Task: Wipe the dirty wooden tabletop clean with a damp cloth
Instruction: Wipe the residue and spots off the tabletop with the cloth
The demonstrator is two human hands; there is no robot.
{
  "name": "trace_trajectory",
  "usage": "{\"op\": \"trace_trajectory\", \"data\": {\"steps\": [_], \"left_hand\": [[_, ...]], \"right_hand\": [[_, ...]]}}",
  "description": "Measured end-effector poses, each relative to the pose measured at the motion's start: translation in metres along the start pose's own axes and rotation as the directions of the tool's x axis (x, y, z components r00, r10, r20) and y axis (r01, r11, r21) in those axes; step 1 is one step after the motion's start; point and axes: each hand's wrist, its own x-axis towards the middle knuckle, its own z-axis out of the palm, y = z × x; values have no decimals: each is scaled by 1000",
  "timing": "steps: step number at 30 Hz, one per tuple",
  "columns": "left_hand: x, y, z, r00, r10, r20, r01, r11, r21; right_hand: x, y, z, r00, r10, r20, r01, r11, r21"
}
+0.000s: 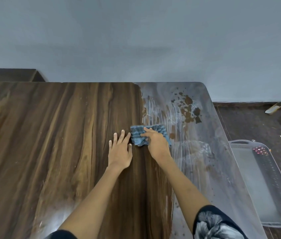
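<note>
Right hand (156, 141) clamped on crumpled blue checked cloth (140, 135), long axis parallel to tabletop (50, 135) far edge; left hand (120, 150) flat, fingers apart; brown smears (189, 109) near far right corner

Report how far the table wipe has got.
Done: the left and middle of the tabletop show bare wood grain. In hand: the right hand presses the blue cloth at the edge of the smear; the left hand lies flat beside it. Left: whitish streaks and brown dirt over the right end.
</note>
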Motion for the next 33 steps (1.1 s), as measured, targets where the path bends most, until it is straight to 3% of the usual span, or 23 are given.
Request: {"op": "trace_trajectory", "data": {"steps": [9, 26, 29, 33], "left_hand": [[86, 16, -1, 996, 79, -36, -77, 996, 40], [207, 19, -6, 966, 181, -184, -152, 975, 161], [202, 19, -3, 947, 159, -278, -135, 985, 104], [198, 22, -5, 934, 98, -342, -111, 994, -19]], "right_hand": [[94, 12, -13, 992, 85, -94, -86, 996, -10], [222, 31, -27, 973, 73, -221, -67, 997, 33], [241, 27, -27, 966, 68, -247, -54, 997, 62], [262, 6, -25, 983, 25, -180, -35, 998, -52]]}}
